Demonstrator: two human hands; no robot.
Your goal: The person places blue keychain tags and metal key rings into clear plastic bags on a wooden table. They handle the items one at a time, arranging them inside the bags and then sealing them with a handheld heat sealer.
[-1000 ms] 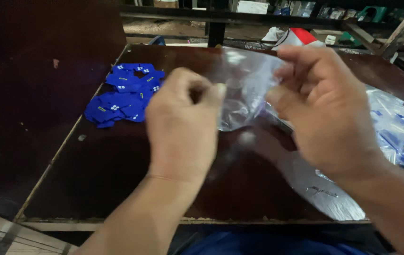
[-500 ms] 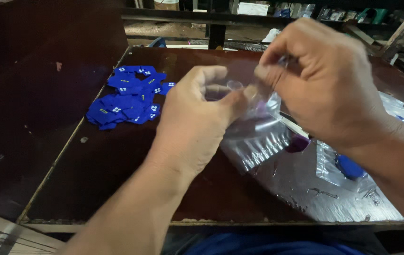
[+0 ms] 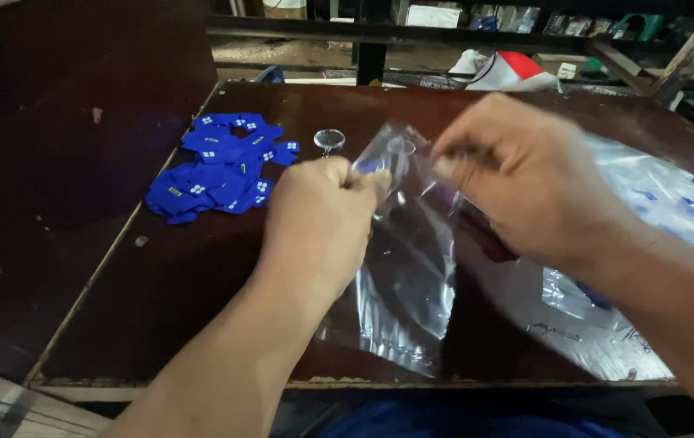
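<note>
My left hand [image 3: 323, 223] and my right hand [image 3: 525, 178] both pinch the top edge of a clear plastic bag [image 3: 408, 276], which hangs open between them and drapes onto the dark wooden table [image 3: 160, 300]. A small blue piece shows near my left fingertips at the bag's mouth; whether it is inside the bag I cannot tell. To the left on the table lies a pile of small blue tags [image 3: 217, 166]. A small round clear lens-like object [image 3: 330, 140] lies beyond my left hand.
More clear plastic bags with blue pieces [image 3: 663, 203] are heaped at the right of the table. A flat plastic sheet [image 3: 574, 341] lies under my right forearm. Shelving and a red and white cloth [image 3: 509, 71] stand beyond the far edge.
The bag has been pulled open and stretched wider between my hands. My hands have moved lower and a little apart, and the round lens-like object now shows.
</note>
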